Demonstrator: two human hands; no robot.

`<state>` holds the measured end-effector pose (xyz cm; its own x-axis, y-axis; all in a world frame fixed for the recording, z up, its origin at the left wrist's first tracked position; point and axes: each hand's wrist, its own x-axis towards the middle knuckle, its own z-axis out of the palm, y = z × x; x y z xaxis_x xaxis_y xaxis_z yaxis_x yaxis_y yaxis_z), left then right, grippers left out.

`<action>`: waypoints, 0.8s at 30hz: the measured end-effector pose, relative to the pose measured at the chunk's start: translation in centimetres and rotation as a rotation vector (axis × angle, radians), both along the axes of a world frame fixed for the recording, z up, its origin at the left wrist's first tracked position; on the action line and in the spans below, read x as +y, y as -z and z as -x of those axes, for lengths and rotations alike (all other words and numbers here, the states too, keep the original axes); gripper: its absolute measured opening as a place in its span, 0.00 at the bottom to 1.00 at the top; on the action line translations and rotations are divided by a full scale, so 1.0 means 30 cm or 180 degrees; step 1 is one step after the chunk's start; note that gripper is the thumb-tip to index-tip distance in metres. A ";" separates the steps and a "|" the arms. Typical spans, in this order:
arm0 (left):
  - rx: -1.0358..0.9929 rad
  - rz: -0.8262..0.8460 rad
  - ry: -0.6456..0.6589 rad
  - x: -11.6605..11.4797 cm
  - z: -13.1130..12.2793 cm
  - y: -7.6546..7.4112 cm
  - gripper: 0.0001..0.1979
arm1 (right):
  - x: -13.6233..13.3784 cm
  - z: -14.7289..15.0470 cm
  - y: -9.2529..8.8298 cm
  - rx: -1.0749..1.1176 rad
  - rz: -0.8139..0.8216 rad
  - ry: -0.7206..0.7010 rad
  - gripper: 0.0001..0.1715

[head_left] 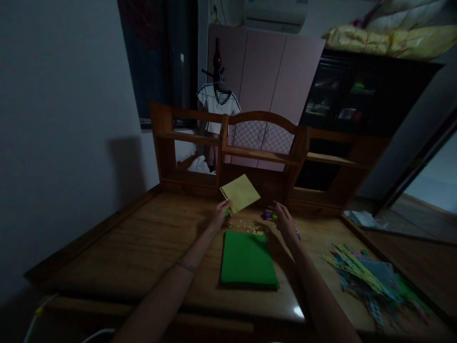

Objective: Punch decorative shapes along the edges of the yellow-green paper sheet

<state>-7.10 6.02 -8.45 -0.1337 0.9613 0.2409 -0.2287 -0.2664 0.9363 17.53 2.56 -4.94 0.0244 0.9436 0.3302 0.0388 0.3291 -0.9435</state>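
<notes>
Wooden surface (160,238): yellow sheet (243,193), raised beyond green stack (248,261), pinched in left hand (220,213); right hand (284,221), loosely spread, seemingly empty, near purple object (267,216). Apparent step: sheet handling; next calls for steady pinch.

We see through one head-worn camera, looking from above the near side of the desk (135,243), forward and down. The left hand (220,213) and right hand (283,220) show fairly near, the pink wardrobe (262,71) well beyond; our view seems slightly tilted, though dimness makes that uncertain.
</notes>
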 end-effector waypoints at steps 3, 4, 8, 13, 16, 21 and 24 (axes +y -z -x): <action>0.0457 -0.0086 0.0543 -0.024 -0.024 -0.006 0.20 | 0.006 0.025 0.019 0.0343 0.0560 -0.0781 0.33; 0.0604 -0.0118 0.0620 -0.033 -0.030 -0.007 0.20 | 0.008 0.028 0.032 0.0293 0.0681 -0.0884 0.32; 0.1040 -0.0218 0.0604 -0.053 -0.041 -0.009 0.21 | 0.025 0.022 0.090 -0.0443 0.0573 -0.0726 0.24; 0.0720 -0.0244 0.0019 -0.036 -0.022 -0.009 0.23 | 0.048 0.022 0.105 -0.0628 -0.0199 0.0019 0.25; 0.0086 0.0137 -0.0364 -0.013 0.016 -0.002 0.26 | 0.042 0.013 0.080 -0.0342 -0.0325 0.0264 0.25; -0.0587 0.0693 -0.0606 0.024 0.072 0.023 0.26 | 0.016 -0.006 0.049 -0.0116 -0.0122 0.0399 0.25; -0.0976 0.0673 -0.0733 0.042 0.076 0.035 0.23 | 0.011 0.003 0.051 -0.0099 -0.0135 0.0220 0.25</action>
